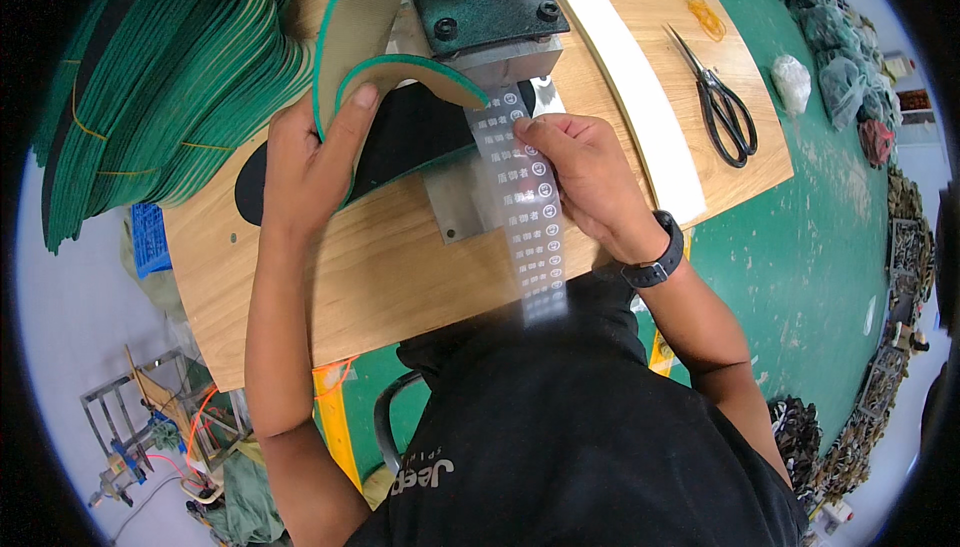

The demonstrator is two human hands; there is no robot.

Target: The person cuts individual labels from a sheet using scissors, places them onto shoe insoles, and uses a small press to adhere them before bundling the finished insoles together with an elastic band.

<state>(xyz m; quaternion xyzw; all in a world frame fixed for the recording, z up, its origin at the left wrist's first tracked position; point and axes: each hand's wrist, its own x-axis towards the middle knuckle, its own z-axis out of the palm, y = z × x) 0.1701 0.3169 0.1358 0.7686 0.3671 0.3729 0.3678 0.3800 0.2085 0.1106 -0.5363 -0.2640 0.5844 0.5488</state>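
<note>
My left hand (312, 162) is closed around green-edged insoles, its thumb pressing on a curled tan-faced insole (408, 69). Another tan face (362, 22) rises behind it. Beneath them a black insole surface (415, 127) lies on the table, reaching toward the press (490, 12), which has a black bolted plate over a metal block. Between thumb and fingers, my right hand (585, 162) pinches a translucent strip of printed white labels (532, 217). That strip runs from the metal block down past the table's front edge, where its lower end is blurred.
Rubber-banded stacks of green insoles (190, 97) fill the left side. A curved white strip (630, 77) lies right of the press, with black-handled scissors (718, 107) and yellow rubber bands (702, 13) beyond. Blue crate (150, 240) stands below the left edge. Bags (845, 82) line the floor.
</note>
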